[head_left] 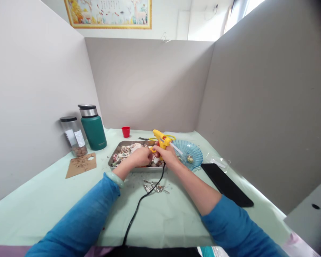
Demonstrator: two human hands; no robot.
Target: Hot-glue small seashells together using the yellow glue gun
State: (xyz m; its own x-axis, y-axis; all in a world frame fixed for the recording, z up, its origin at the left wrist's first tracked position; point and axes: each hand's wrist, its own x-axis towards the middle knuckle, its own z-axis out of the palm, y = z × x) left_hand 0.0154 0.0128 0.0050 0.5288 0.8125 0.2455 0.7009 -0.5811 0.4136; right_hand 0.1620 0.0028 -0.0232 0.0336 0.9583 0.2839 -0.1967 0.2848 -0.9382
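Note:
My right hand (168,155) is wrapped round a yellow hot glue gun (160,137), with a whitish glue stick (176,147) jutting from its back end. Close beside it, my left hand (143,157) is closed over the tray, its fingertips meeting the right hand's fingers. A small orange piece (152,149) shows between the two hands; which of them holds it, I cannot tell. Below them, the metal tray (120,142) holds many shells (124,152) and brownish pebble-like pieces. A black cord (141,198) runs from the gun down toward the front edge.
A blue glass plate (196,151) bears a small pale object (189,159). Metal clips (156,187) lie before the tray, scissors (144,139) and a red cup (126,132) behind. Left: green bottle (93,132), clear jar (75,137), brown board (80,166). Right: black slab (227,184). Grey panels (149,82) surround.

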